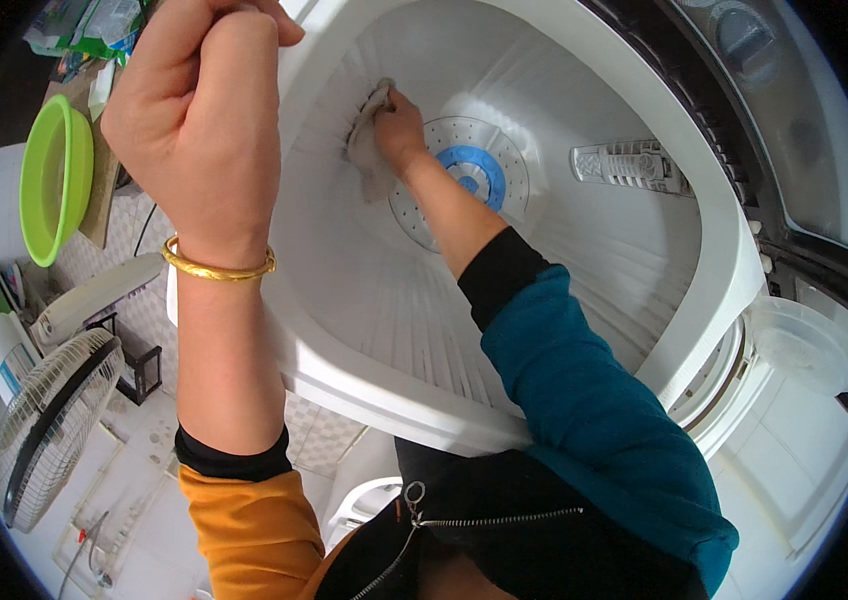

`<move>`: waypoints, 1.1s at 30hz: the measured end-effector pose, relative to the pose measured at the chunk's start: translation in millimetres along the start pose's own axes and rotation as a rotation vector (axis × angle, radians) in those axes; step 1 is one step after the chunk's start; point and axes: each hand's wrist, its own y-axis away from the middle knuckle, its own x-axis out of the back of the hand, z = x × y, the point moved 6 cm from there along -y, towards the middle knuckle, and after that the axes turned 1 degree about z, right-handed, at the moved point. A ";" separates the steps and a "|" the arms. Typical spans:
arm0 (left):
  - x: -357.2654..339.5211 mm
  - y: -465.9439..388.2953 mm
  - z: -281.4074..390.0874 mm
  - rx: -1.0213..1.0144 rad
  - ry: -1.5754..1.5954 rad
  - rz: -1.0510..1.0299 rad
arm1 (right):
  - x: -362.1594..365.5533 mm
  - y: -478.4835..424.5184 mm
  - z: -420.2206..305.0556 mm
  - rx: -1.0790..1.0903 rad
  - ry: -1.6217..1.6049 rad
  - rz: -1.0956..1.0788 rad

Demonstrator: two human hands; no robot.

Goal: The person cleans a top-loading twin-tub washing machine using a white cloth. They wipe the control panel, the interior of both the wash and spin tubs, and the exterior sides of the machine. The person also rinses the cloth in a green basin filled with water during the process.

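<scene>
My right hand reaches down into the tub of a washing machine and grips a greyish cloth, which lies against the tub wall. Beside it, at the tub's bottom, is a perforated round pulsator with a blue ring. A ribbed plastic lint filter part sits on the tub wall at the right. My left hand, with a gold bangle on the wrist, is raised near the camera over the tub's left rim. Its fingers are curled, and their tips are cut off or hidden.
The machine's lid stands raised at the right, near a clear plastic bowl. To the left are a green basin on a board, an electric fan and a black metal frame. Plastic packs lie at upper left.
</scene>
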 end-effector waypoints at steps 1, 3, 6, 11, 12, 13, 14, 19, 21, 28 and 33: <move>3.8 1.0 -3.4 0.024 0.014 0.003 | 1.8 8.4 -14.1 0.052 -0.054 -0.001; 7.8 -0.8 -3.2 -0.008 -0.007 0.006 | 11.7 21.9 -51.1 0.165 -0.166 0.006; 8.7 -2.3 9.0 -0.041 -0.053 0.015 | 31.0 39.4 -106.0 0.430 -0.127 0.044; -0.4 -5.9 8.5 -0.215 -0.050 0.014 | 20.2 4.1 -30.8 0.158 -0.146 -0.019; -0.5 -5.4 9.6 -0.227 -0.065 0.016 | 19.3 4.5 -33.7 0.090 -0.115 -0.076; -0.7 -5.0 10.9 -0.240 -0.080 0.019 | 21.2 8.8 -43.7 0.155 -0.147 -0.060; 0.1 -4.3 11.5 -0.235 -0.092 0.018 | 22.7 14.8 -53.1 0.219 -0.179 -0.043; 9.4 -4.7 -4.0 -0.128 -0.078 -0.074 | 43.4 81.0 -156.4 0.644 -0.143 0.148; 6.3 -4.1 2.7 -0.187 -0.095 -0.110 | 38.2 74.1 -144.0 0.696 -0.052 0.194; 8.2 -6.3 0.2 -0.193 -0.056 -0.081 | -1.3 33.3 -13.9 0.145 0.053 0.036; 10.9 -8.2 -5.9 -0.213 -0.134 -0.067 | -0.9 22.8 -15.1 0.140 0.063 0.048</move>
